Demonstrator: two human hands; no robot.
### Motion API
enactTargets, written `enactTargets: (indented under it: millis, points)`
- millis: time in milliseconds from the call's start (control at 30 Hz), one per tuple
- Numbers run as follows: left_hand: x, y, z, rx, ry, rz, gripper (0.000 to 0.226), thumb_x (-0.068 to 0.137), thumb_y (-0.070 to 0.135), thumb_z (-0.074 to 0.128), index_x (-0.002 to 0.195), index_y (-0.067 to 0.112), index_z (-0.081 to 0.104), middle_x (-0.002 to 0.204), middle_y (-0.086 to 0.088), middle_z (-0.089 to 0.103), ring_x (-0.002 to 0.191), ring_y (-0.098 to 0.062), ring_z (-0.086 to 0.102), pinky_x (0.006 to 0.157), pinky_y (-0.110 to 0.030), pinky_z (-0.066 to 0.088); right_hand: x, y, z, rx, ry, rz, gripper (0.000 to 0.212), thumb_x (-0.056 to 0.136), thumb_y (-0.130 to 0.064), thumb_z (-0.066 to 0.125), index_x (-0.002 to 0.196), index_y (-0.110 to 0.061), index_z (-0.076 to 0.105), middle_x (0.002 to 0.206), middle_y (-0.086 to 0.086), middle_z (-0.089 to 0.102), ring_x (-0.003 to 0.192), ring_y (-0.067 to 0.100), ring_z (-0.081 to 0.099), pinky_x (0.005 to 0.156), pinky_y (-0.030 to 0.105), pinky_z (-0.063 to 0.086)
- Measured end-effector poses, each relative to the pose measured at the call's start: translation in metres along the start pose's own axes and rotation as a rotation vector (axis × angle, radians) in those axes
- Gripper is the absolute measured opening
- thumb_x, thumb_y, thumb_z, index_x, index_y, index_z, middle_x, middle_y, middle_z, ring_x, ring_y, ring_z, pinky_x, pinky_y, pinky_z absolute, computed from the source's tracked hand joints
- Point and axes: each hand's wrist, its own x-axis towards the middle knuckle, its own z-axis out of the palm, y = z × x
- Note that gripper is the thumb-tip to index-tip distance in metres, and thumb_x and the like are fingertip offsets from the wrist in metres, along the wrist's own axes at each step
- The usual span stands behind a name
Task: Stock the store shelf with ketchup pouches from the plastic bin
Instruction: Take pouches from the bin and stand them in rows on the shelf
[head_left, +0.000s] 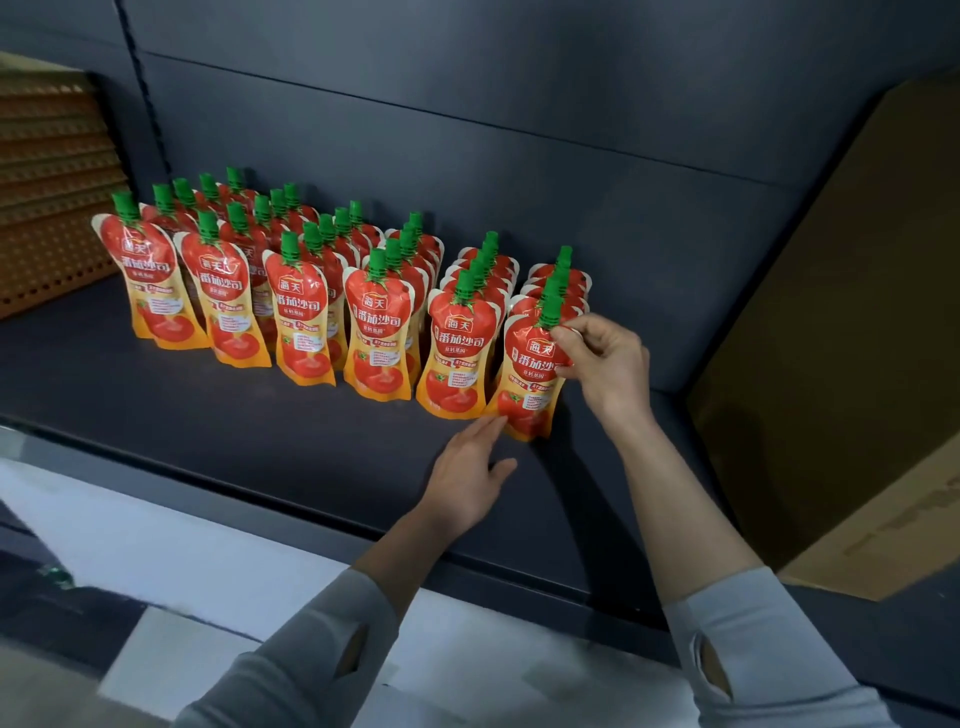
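Pinched between the thumb and fingers of the right hand (605, 358) is the top side of the front ketchup pouch (530, 374), just below its green cap. That pouch stands at the front of the last row on the right, near the front edge of the dark shelf (311, 447). Fingers of the left hand (470, 483) are spread and hold nothing, with the tips touching the pouch's bottom corner. Many more pouches (306, 317) stand in rows to the left. It looks like this pouch is being set straight. Next, both hands should let go gently so it does not tip. No bin shows.
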Motion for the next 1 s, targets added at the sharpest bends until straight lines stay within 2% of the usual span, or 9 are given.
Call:
enactTargets:
  millis: [133, 367, 667, 733, 867, 933, 1000]
  points:
    - [0.006, 0.0, 0.003, 0.074, -0.01, -0.009, 0.063, 0.096, 0.025, 0.056, 0.151, 0.015, 0.026, 0.157, -0.003, 0.029, 0.145, -0.019, 0.023, 0.118, -0.033, 0.023, 0.009, 0.004, -0.001, -0.045, -0.025, -0.01, 0.019, 0.096, -0.029, 0.065, 0.105, -0.013, 0.07, 0.116, 0.001, 0.072, 0.105, 0.012, 0.069, 0.073, 0.027, 0.062]
    - [0.01, -0.001, 0.007, 0.132, 0.01, 0.021, 0.064, 0.096, 0.027, 0.055, 0.151, 0.016, 0.024, 0.158, -0.002, 0.026, 0.145, -0.018, 0.021, 0.115, -0.027, 0.019, 0.018, 0.006, -0.006, -0.134, -0.065, -0.051, 0.016, 0.096, -0.031, 0.064, 0.103, -0.017, 0.069, 0.114, 0.001, 0.071, 0.1, 0.013, 0.07, 0.065, 0.022, 0.06]
    - [0.009, -0.003, 0.008, 0.167, 0.015, 0.041, 0.065, 0.095, 0.028, 0.056, 0.151, 0.016, 0.025, 0.157, -0.002, 0.027, 0.145, -0.018, 0.022, 0.115, -0.028, 0.02, 0.018, 0.003, -0.009, -0.093, -0.098, -0.016, 0.015, 0.096, -0.03, 0.064, 0.103, -0.017, 0.068, 0.112, -0.001, 0.072, 0.1, 0.013, 0.071, 0.061, 0.018, 0.058]
    - [0.009, -0.003, 0.008, 0.174, 0.013, 0.045, 0.065, 0.096, 0.028, 0.056, 0.151, 0.015, 0.025, 0.157, -0.001, 0.027, 0.145, -0.018, 0.022, 0.115, -0.027, 0.019, 0.019, 0.006, -0.008, -0.124, -0.084, -0.028, 0.018, 0.096, -0.031, 0.064, 0.105, -0.017, 0.069, 0.113, -0.001, 0.072, 0.1, 0.012, 0.071, 0.065, 0.02, 0.06]
    - [0.01, -0.003, 0.005, 0.174, -0.001, 0.05, 0.065, 0.095, 0.026, 0.056, 0.151, 0.014, 0.026, 0.157, -0.001, 0.028, 0.144, -0.019, 0.023, 0.115, -0.028, 0.02, 0.018, 0.015, -0.009, -0.245, -0.004, -0.091, 0.025, 0.094, -0.039, 0.064, 0.108, -0.02, 0.071, 0.112, -0.006, 0.073, 0.101, 0.01, 0.07, 0.081, 0.039, 0.062]
    - [0.01, -0.002, 0.004, 0.175, -0.008, 0.049, 0.065, 0.095, 0.026, 0.057, 0.151, 0.013, 0.026, 0.157, -0.002, 0.029, 0.144, -0.02, 0.024, 0.115, -0.028, 0.02, 0.017, 0.016, -0.009, -0.243, 0.003, -0.098, 0.023, 0.095, -0.037, 0.064, 0.107, -0.019, 0.072, 0.11, -0.006, 0.073, 0.099, 0.009, 0.07, 0.082, 0.04, 0.062]
    - [0.011, -0.002, 0.004, 0.184, -0.011, 0.051, 0.065, 0.095, 0.025, 0.057, 0.151, 0.013, 0.027, 0.156, -0.002, 0.029, 0.144, -0.02, 0.025, 0.115, -0.028, 0.02, 0.017, 0.015, -0.009, -0.201, -0.015, -0.085, 0.021, 0.096, -0.032, 0.064, 0.108, -0.016, 0.071, 0.109, -0.005, 0.072, 0.097, 0.007, 0.07, 0.079, 0.035, 0.063]
